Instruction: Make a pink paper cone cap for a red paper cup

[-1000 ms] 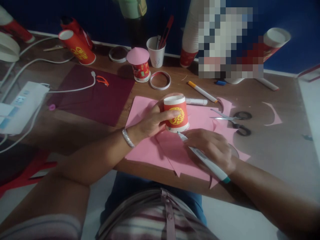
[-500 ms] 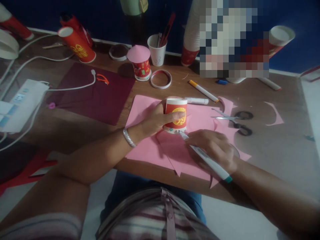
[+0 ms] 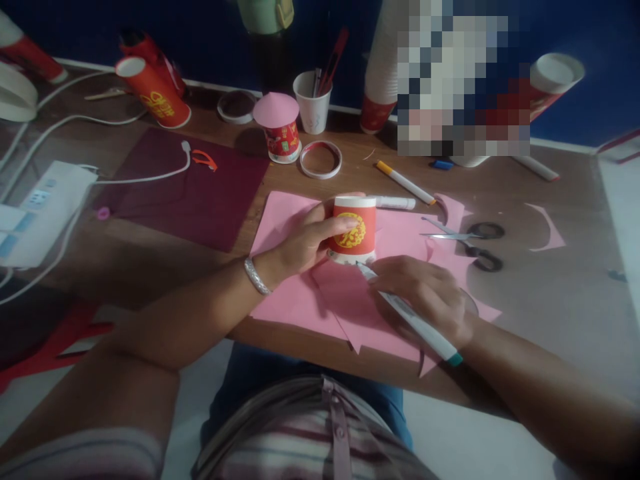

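Observation:
A red paper cup [image 3: 367,233] with a yellow round print and white bands at both ends is gripped in my left hand [image 3: 305,237], the thumb lying across its front. Small dark marks show on the white band at its lower end. My right hand [image 3: 425,290] holds a white marker [image 3: 415,327] with a green end cap, its tip at that lower band. Pink paper sheets [image 3: 290,293] lie under both hands. Right of the cup, black-handled scissors [image 3: 487,245] rest partly on pink scraps. Behind the cup lies another white marker [image 3: 397,203].
A red cup with a pink paper cone [image 3: 276,110] stands at the back, beside a cut white ring [image 3: 321,160] and a white cup of pens [image 3: 313,103]. An orange-ended marker [image 3: 405,182] lies to the right. A power strip [image 3: 45,207] with cables occupies the left.
My left hand has turned the cup slightly, so its yellow print has shifted left and the thumb has moved left with it. The right hand with the marker stays nearly in place.

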A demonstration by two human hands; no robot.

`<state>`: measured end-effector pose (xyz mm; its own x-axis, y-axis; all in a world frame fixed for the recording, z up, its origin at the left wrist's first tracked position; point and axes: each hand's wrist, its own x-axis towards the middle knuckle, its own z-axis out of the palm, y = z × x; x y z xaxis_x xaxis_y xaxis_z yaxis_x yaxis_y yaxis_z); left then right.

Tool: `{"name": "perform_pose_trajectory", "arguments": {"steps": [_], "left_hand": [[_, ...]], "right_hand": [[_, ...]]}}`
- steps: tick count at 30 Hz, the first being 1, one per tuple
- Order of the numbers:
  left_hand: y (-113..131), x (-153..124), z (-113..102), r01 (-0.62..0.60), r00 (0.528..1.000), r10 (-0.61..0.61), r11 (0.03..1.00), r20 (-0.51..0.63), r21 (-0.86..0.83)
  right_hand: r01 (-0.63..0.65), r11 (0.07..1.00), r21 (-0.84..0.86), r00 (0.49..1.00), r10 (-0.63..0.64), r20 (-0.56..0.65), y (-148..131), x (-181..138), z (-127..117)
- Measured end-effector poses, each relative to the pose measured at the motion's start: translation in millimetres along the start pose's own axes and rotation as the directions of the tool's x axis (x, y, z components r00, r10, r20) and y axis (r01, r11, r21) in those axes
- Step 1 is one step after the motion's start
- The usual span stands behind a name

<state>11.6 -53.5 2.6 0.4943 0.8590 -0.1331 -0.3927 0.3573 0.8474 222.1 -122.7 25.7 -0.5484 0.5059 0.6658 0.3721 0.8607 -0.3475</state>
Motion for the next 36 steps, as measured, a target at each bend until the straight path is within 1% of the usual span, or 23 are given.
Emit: {"name": "perform_pose_trajectory", "arguments": {"steps": [2,8,13,19,27,33,36], "left_hand": [[1.0,-0.1,1.0,0.011,1.0,-0.011,1.0,0.007,-0.009],[5.5,-2.3,6.2,0.051,0.999,-0.051,0.999,-0.003,0.002],[5.1,-2.6,6.2,0.05,0.999,-0.049,0.999,-0.016,0.016],[3.6,-2.1,4.9,0.036,0.999,-0.036,0.999,-0.015,0.029],[4.8,-2.2,6.3,0.028,1.0,-0.028,1.0,-0.002,0.009],[5.9,-1.7,7.2,0.04,0.999,-0.04,0.999,0.021,-0.002],[5.9,-1.8,6.3,0.033,0.999,-0.033,0.999,0.023,-0.011]], "right_hand": [[-0.005,1.0,0.003,1.0,0.005,0.027,0.0,0.0,-0.7],[-0.006,1.0,-0.005,1.0,0.006,0.017,0.3,-0.8,-0.2],[-0.005,1.0,-0.007,1.0,0.005,-0.013,0.5,1.0,1.4],[-0.019,0.998,-0.054,1.0,0.02,0.023,-0.9,3.3,0.0],[-0.047,0.995,-0.083,0.999,0.046,-0.015,-0.8,3.0,0.5],[-0.03,0.996,-0.081,0.999,0.032,0.025,-0.6,5.2,-2.1],[-0.037,0.997,-0.074,0.999,0.039,0.022,-0.3,4.6,-2.3]]}}
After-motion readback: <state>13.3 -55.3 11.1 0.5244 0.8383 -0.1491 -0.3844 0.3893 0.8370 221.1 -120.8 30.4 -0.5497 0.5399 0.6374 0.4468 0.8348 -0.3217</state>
